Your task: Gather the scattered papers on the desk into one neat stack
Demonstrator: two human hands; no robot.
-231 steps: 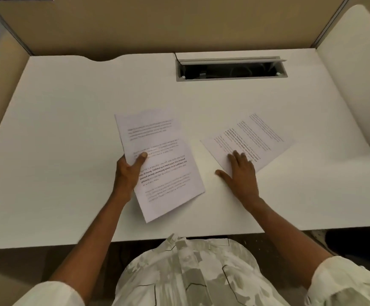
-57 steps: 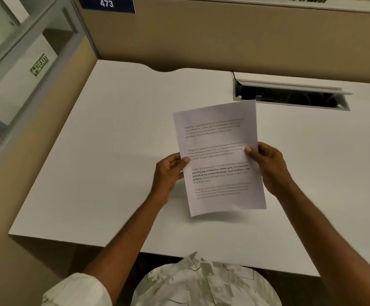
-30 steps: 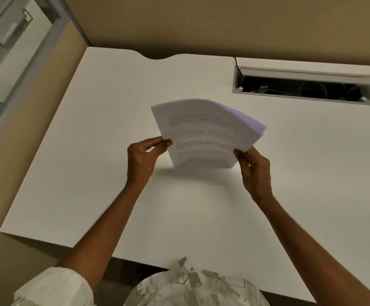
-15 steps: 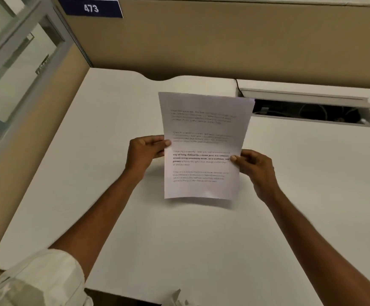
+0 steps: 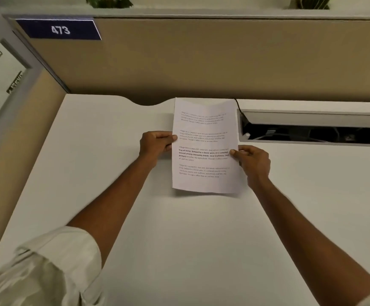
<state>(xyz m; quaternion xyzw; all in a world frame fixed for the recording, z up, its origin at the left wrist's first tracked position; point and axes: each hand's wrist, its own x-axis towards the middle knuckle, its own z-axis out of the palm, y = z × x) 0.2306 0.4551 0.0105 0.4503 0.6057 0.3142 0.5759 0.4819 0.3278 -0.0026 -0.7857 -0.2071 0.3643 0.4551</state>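
So the white printed paper stack (image 5: 205, 146) is flat and squared now instead of bowed, left hand (image 5: 155, 144) and right hand (image 5: 253, 162) pinching its edges, bottom edge just above the white table (image 5: 179, 239). Basically ready to set down.

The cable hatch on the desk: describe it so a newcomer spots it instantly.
Start at the white desk and look to its far right edge, below the tan partition. The cable hatch is a long grey-framed slot, right of the held papers: the desktop's only dark opening, lid raised.
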